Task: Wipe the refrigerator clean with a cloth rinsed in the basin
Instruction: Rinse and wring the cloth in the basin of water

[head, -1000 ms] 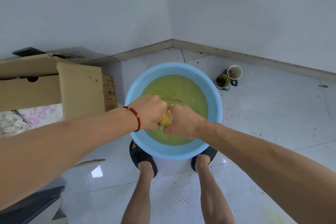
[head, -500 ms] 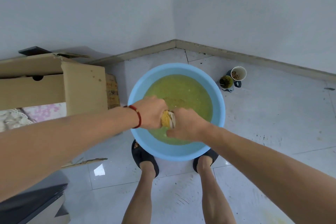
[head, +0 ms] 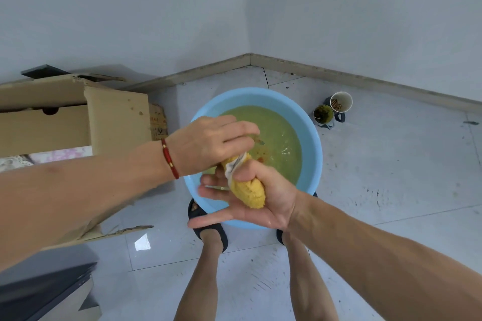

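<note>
Cloth (head: 246, 189), yellow and twisted into a roll, sits above the blue basin (head: 311, 138) of murky green water, gripped by left hand (head: 211, 144) and thumb-pinned in right hand (head: 250, 206); rinse apparently near done, refrigerator wiping remains.

Bare home room corner, white tiled floor (head: 391, 190), skirting board (head: 339, 73), cardboard box (head: 104, 112)

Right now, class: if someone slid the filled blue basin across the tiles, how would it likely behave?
The basin probably feels heavy: murky green water fills much of it. That water would likely slosh. The glossy floor tiles suggest it slides rather than tips.
</note>
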Available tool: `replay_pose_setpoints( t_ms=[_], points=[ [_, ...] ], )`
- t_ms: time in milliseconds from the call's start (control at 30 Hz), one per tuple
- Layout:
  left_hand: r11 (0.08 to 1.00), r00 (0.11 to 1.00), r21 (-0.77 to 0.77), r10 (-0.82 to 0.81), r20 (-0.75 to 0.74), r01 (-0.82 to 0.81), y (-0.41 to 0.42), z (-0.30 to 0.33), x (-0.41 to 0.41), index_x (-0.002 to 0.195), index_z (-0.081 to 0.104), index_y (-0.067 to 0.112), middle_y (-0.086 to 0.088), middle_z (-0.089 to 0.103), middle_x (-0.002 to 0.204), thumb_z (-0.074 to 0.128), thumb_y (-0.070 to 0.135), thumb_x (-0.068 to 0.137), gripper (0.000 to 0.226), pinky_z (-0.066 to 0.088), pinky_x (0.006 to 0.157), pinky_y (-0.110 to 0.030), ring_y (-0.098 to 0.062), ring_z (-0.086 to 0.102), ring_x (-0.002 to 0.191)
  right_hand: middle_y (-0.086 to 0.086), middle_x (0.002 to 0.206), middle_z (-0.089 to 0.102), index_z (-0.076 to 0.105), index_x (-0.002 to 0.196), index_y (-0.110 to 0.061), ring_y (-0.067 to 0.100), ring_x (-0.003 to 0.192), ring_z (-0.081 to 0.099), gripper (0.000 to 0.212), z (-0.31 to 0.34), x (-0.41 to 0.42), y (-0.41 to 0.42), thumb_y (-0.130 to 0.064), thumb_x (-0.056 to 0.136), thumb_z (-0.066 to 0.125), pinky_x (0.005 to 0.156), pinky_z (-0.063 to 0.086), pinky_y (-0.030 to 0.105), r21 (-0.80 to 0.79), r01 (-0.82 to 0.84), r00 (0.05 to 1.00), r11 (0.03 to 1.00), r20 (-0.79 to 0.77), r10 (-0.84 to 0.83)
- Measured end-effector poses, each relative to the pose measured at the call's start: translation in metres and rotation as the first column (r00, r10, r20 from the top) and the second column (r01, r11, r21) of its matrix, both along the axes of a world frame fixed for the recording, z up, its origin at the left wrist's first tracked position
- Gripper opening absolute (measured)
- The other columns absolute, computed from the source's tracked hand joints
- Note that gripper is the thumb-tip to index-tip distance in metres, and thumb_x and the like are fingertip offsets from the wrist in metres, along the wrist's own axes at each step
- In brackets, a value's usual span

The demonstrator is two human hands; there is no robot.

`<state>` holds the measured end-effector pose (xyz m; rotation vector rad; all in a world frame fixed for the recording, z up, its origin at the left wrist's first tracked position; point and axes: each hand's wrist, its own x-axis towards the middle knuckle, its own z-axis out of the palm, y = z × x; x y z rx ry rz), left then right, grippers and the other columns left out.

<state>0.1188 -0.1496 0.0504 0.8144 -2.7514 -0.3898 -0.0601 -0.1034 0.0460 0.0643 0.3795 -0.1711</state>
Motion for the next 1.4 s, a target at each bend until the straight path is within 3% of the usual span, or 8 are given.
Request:
replay_pose_setpoints(
  t_ms=[100, 233, 333, 500, 867, 1067, 1267, 1400],
  points=[
    [0.993, 0.995, -0.087, -0.076, 0.059, 0.081, -0.008, 0.007, 0.003, 0.084, 0.071, 0.005, -0.010, 0.071, 0.093, 0.057, -0.008, 0.095, 0.021, 0.038, 0.051, -0.030, -0.023, 0.053, 0.063, 0.027, 0.142, 0.055, 0.049, 0.141, 0.002, 0.043, 0.132, 0.058, 0.043, 0.004, -0.008, -0.010, 0.006, 0.099, 0.039, 0.087, 0.064, 0.039, -0.031, -0.001, 0.998, 1.000, 0.056, 0.003],
    [0.998, 0.972, -0.007, -0.065, 0.226, 0.069, -0.006, 0.011, 0.010, 0.085, 0.058, 0.007, -0.008, 0.055, 0.073, 0.052, -0.013, 0.087, 0.021, 0.024, 0.040, -0.028, -0.022, 0.046, 0.054, 0.002, 0.076, 0.066, 0.059, 0.083, -0.008, 0.005, 0.047, 0.046, 0.019, 0.006, -0.009, -0.034, -0.011, 0.102, 0.063, 0.033, 0.025, 0.015, -0.346, -0.369, 0.902, 0.863, -0.356, 0.243],
    [0.994, 0.898, 0.094, 0.006, 0.439, -0.052, 0.000, 0.016, -0.009, 0.077, 0.057, 0.009, -0.005, 0.052, 0.062, 0.054, -0.005, 0.072, 0.016, 0.007, 0.047, -0.021, -0.025, 0.047, 0.043, 0.001, 0.059, 0.044, 0.055, 0.081, -0.010, 0.014, 0.046, 0.033, 0.016, -0.001, 0.001, -0.035, -0.010, 0.091, 0.068, 0.039, 0.023, 0.021, -0.464, -0.656, 0.687, 0.596, -0.694, 0.216],
    [0.858, 0.657, 0.260, 0.113, 0.745, -0.443, 0.008, 0.004, -0.042, 0.082, 0.062, 0.016, -0.001, 0.051, 0.067, 0.059, 0.015, 0.079, 0.004, 0.036, 0.058, -0.031, -0.030, 0.055, 0.068, 0.000, 0.074, 0.064, 0.057, 0.083, -0.017, 0.026, 0.072, 0.061, 0.009, -0.011, 0.004, -0.035, -0.018, 0.090, 0.063, 0.060, 0.044, 0.028, -0.461, -0.887, 0.453, -0.007, -0.869, -0.197],
    [0.295, 0.738, 0.677, 0.322, 0.594, -0.674, 0.027, -0.029, -0.035, 0.047, 0.044, 0.013, 0.000, 0.043, 0.045, 0.067, 0.001, 0.070, 0.034, 0.037, 0.044, -0.028, -0.015, 0.042, 0.045, 0.008, 0.095, 0.065, 0.052, 0.120, -0.006, 0.035, 0.086, 0.069, 0.022, -0.023, -0.001, -0.033, -0.013, 0.099, 0.049, 0.066, 0.038, 0.037, -0.259, -0.822, 0.449, -0.506, -0.843, -0.298],
    [-0.012, 0.743, 0.797, 0.353, 0.569, -0.604, 0.027, -0.009, -0.022, 0.050, 0.028, 0.014, 0.002, 0.024, 0.047, 0.064, -0.012, 0.063, 0.047, 0.017, 0.044, -0.025, -0.014, 0.022, 0.043, 0.007, 0.094, 0.066, 0.048, 0.120, -0.007, 0.031, 0.073, 0.059, 0.022, -0.005, 0.005, -0.037, -0.015, 0.100, 0.049, 0.064, 0.038, 0.037, -0.250, -0.759, 0.515, -0.601, -0.796, -0.318],
    [0.211, 0.747, 0.742, 0.406, 0.526, -0.637, 0.023, 0.050, -0.028, 0.069, 0.053, 0.020, 0.005, 0.054, 0.060, 0.071, 0.003, 0.079, 0.027, 0.036, 0.042, -0.012, -0.010, 0.051, 0.054, -0.003, 0.075, 0.046, 0.043, 0.120, -0.012, 0.031, 0.070, 0.056, 0.029, 0.042, 0.005, -0.042, -0.018, 0.095, 0.057, 0.061, 0.041, 0.039, -0.272, -0.857, 0.436, -0.437, -0.835, -0.334],
    [0.145, 0.805, 0.886, 0.501, 0.319, -0.441, 0.042, 0.118, -0.012, 0.119, 0.063, 0.029, 0.011, 0.072, 0.100, 0.086, 0.024, 0.078, 0.047, 0.054, 0.072, -0.014, -0.002, 0.068, 0.085, 0.001, 0.116, 0.056, 0.047, 0.126, -0.018, 0.028, 0.099, 0.061, 0.067, 0.112, -0.007, -0.043, -0.037, 0.075, 0.086, 0.084, 0.053, 0.043, -0.400, -0.889, 0.451, -0.222, -0.851, -0.271]
  ],
)
